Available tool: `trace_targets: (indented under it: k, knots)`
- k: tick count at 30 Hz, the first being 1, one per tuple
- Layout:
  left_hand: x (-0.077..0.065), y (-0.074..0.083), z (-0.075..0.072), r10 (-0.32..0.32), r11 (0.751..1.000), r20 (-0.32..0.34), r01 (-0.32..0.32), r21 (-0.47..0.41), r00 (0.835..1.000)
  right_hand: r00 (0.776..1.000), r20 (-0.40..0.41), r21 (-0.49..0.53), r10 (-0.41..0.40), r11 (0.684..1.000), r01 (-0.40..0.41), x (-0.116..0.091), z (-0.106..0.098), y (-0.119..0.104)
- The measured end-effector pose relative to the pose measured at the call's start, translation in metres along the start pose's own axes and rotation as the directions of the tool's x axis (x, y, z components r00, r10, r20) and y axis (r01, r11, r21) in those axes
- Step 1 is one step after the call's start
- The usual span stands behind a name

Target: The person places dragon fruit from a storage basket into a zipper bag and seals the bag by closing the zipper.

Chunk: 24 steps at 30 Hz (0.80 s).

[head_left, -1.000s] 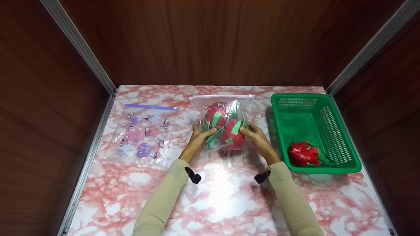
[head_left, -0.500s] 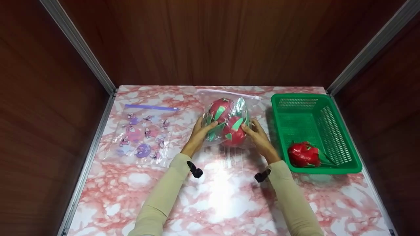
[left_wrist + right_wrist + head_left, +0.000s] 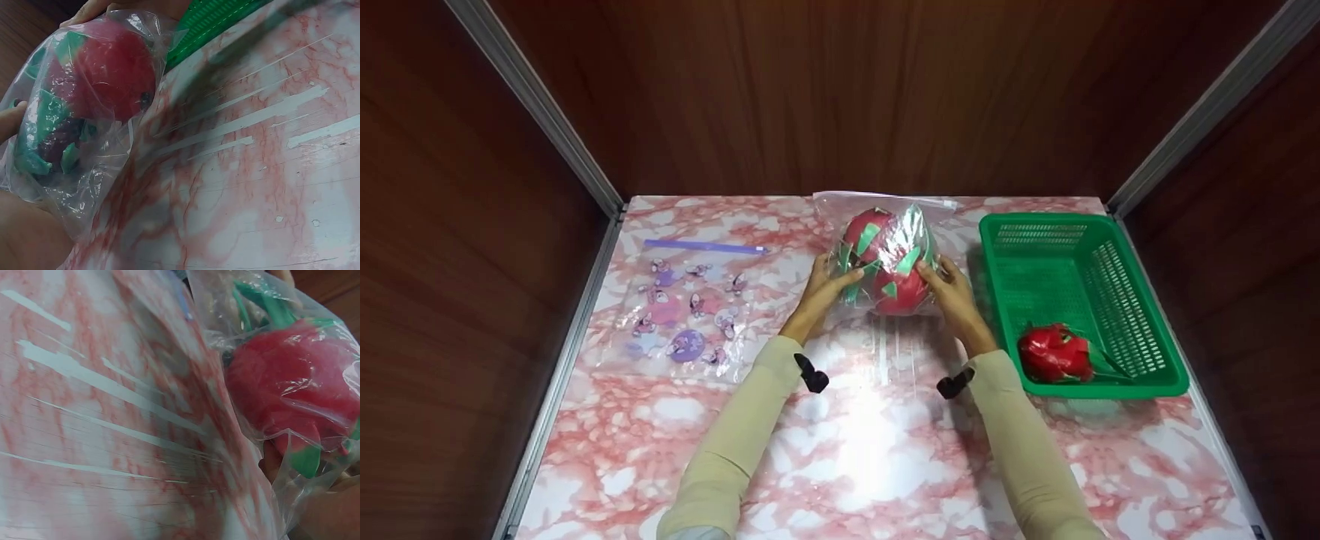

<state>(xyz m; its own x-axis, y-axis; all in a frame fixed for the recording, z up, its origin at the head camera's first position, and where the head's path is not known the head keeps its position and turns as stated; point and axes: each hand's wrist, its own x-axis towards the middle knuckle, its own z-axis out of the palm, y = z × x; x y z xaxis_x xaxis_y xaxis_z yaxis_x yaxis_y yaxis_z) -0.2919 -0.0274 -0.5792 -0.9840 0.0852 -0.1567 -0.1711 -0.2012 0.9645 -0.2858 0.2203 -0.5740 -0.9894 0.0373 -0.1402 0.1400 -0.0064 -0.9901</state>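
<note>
A clear zip bag (image 3: 840,214) with a pale pink slider strip along its top holds two red dragon fruits with green scales. One dragon fruit (image 3: 901,294) lies at the lower right of the bag, the other (image 3: 855,225) at the upper left. My left hand (image 3: 823,296) grips the bag's left side, thumb across the front. On the opposite side my right hand (image 3: 952,296) holds it the same way, its thumb over the lower fruit. Close up, the left wrist view has the bag's plastic (image 3: 84,191) wrinkled round the fruit; the right wrist view shows a red fruit (image 3: 292,382) through it.
A green basket (image 3: 1166,330) stands on the right, with another red dragon fruit (image 3: 1054,352) in its near left corner. Flat on the left lies a printed zip bag (image 3: 690,307) with a purple strip. Wood panels (image 3: 840,97) enclose the marbled table (image 3: 675,442) at the back and sides.
Both hands have carried the filled bag away from the body and slightly right, its top strip now near the table's back edge. The basket and the printed bag stay put.
</note>
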Motion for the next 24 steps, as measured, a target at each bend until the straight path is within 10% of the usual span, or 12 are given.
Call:
trace_targets:
  k: [11,24]
  knots:
    - [0.015,0.005,-0.008,0.000,1.000,0.110,0.001,-0.008,0.994,1.000,-0.007,-0.025,-0.014,1.000,0.014,0.019,0.000,-0.004]
    - [0.032,0.003,-0.007,0.037,0.992,0.070,-0.045,0.120,0.997,0.999,-0.041,-0.024,-0.005,1.000,0.004,0.042,0.010,-0.011]
